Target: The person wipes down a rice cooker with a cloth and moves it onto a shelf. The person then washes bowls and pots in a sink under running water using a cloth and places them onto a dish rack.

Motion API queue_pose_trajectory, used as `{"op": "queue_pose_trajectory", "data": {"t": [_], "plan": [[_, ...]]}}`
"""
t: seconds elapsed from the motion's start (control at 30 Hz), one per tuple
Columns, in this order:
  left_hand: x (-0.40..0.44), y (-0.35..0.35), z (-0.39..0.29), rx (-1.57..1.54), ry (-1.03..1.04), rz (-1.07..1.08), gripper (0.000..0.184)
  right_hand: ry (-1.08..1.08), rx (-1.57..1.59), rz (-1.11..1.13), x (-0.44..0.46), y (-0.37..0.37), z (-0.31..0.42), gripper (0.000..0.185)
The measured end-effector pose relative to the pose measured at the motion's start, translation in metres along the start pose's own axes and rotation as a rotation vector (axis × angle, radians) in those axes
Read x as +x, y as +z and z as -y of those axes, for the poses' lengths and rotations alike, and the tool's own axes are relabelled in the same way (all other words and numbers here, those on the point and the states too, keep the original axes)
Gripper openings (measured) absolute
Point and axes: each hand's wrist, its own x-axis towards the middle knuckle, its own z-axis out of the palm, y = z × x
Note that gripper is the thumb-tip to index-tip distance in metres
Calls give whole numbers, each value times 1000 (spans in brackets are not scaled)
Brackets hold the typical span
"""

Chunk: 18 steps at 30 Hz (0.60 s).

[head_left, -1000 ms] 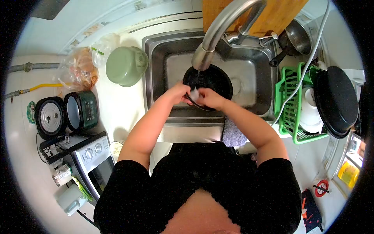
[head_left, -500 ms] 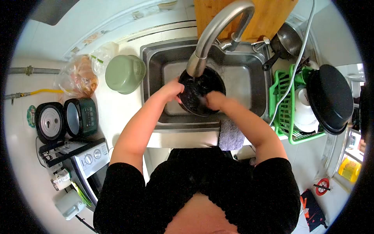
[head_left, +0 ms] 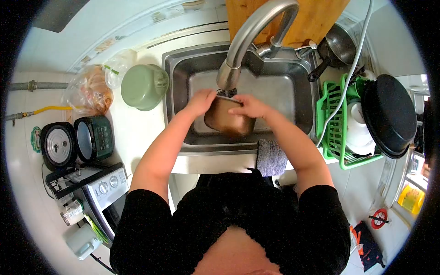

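Over the steel sink (head_left: 183,133) a pot (head_left: 227,120) is tipped, its brownish outer side facing me and its opening turned away towards the tap. My left hand (head_left: 201,101) grips the pot's rim at the left. On the right, my right hand (head_left: 251,106) holds the rim, with fingers over the outer wall. The spout of the curved tap (head_left: 228,75) hangs just beyond the rim. The pot's inside is hidden from view, and its lower edge is blurred.
A green bowl (head_left: 144,87) and a plastic bag (head_left: 94,91) stand left of the sink. On the right are a green dish rack (head_left: 337,119), a black pan (head_left: 389,114) and a small pot (head_left: 340,46). A grey cloth (head_left: 271,158) hangs at the front edge.
The pot has been tipped away from me, so its outer side shows instead of its black inside. My right hand has moved from inside the pot to its rim.
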Motion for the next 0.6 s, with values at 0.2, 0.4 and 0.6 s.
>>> {"op": "queue_pose_trajectory", "data": {"t": [0.2, 0.4, 0.6], "plan": [[10, -42, -55, -146, -364, 393, 43, -170, 104, -503, 15, -26, 14, 33], [5, -14, -47, -240, -568, -126, 49, -431, -908, -584, 0, -2, 58, 19], [4, -23, -70, -339, -383, -64, 43, -249, -678, -960, 51, -19, 2, 23]]}}
